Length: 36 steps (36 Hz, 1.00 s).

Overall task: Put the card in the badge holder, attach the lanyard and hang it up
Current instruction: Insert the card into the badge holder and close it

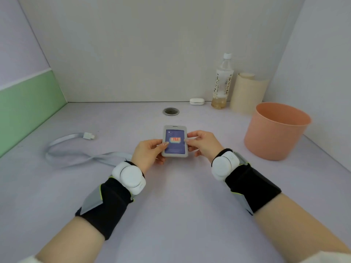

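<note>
A grey badge holder (175, 154) is held upright above the middle of the table, and a dark blue card (175, 134) with a red and white number panel shows in its window. My left hand (150, 154) grips the holder's left edge, thumb on the front. On the right edge sits my right hand (201, 143), thumb on the front as well. The pale grey lanyard (76, 154) lies looped on the table to the left, apart from the holder. Its white clip (88, 136) points right.
A pink bucket (275, 131) stands at the right. Against the back wall are a clear bottle (222, 82), a cream roll (247, 93) and a small white case (197, 101). A round grey grommet hole (171, 111) sits in the table behind the holder.
</note>
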Motion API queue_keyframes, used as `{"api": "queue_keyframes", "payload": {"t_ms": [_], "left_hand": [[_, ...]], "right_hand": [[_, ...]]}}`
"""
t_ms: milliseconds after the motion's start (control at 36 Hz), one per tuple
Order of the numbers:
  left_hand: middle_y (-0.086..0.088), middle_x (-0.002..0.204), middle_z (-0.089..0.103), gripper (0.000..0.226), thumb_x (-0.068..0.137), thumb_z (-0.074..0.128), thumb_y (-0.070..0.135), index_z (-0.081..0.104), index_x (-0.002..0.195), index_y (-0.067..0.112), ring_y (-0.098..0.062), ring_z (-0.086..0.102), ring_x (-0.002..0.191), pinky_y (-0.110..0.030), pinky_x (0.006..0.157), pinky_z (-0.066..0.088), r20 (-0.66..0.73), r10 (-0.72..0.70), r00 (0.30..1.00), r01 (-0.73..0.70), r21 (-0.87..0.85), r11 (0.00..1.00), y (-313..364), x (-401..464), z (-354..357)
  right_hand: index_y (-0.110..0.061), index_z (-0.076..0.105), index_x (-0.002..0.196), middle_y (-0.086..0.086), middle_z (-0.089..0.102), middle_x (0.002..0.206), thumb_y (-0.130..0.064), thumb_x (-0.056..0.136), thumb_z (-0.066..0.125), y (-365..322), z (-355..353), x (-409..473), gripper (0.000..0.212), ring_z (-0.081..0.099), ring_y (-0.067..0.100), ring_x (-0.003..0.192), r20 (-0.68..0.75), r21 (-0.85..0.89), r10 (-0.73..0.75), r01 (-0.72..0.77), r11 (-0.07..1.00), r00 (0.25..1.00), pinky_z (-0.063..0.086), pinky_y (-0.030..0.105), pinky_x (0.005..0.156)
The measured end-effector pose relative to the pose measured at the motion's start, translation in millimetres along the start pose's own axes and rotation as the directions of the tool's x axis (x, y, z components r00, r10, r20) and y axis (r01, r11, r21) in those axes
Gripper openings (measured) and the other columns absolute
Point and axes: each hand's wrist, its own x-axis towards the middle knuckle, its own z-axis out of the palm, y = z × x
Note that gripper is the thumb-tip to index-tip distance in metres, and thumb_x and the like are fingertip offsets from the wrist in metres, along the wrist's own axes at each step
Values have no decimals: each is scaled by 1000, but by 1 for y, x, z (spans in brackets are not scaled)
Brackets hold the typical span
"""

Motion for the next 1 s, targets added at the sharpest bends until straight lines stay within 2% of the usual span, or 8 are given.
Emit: {"api": "queue_keyframes", "payload": {"t_ms": [139,250,444,500,611,778,861,1000], "left_hand": [[-9,58,58,23,94,42,13,63,93,6,-4,50,32,-15,34,40,16,-40,999,35,239,970,-1,-5,-1],[-6,54,56,29,95,36,12,61,97,-3,-2,46,28,-12,32,35,79,-83,993,44,403,914,1,-11,0],[-6,50,53,25,93,35,11,58,96,0,-6,45,28,-12,36,36,109,-100,989,23,554,832,0,-13,2],[-6,50,53,18,93,38,13,54,96,7,-14,51,40,-19,44,43,104,-98,990,17,595,804,-1,-12,2],[-5,51,52,26,91,40,12,53,110,-1,-35,62,73,-39,79,51,95,-89,991,1,678,735,0,-12,4],[-11,69,62,39,93,46,21,42,130,7,-24,59,69,-31,79,48,69,-66,995,3,670,742,3,-16,3],[-13,75,62,43,92,48,23,40,132,9,-27,60,76,-31,79,45,35,0,999,-23,636,771,7,-15,-4],[2,59,56,34,92,48,25,50,123,13,-13,50,54,-30,72,46,-28,124,992,-82,604,793,18,-9,-27]], "right_hand": [[1,50,119,6,58,70,-6,85,59,3,2,-5,35,57,12,52,25,-10,54,-54,998,998,43,14,37],[7,49,120,8,56,68,-3,85,58,8,4,-9,37,54,1,34,38,-36,81,-80,996,996,40,14,34],[4,54,117,4,56,68,-6,85,59,11,4,-14,34,54,14,57,40,-177,90,-82,981,995,45,14,38],[3,57,115,5,56,67,-6,84,60,12,4,-14,32,53,13,56,30,-194,87,-79,978,996,45,13,38],[2,59,113,14,59,82,-6,83,62,12,5,-14,31,51,12,54,7,-221,77,-74,972,997,43,11,37],[-3,55,120,9,60,80,-12,81,65,14,9,-10,41,54,10,54,-44,-352,46,-59,934,998,44,14,37],[-3,56,119,9,59,88,-17,82,64,10,12,-5,41,56,17,59,-91,-422,-36,-5,907,995,46,17,45],[-4,59,117,13,63,111,-20,83,62,-5,25,4,37,60,28,101,-91,-441,-114,63,895,989,48,35,92]]}}
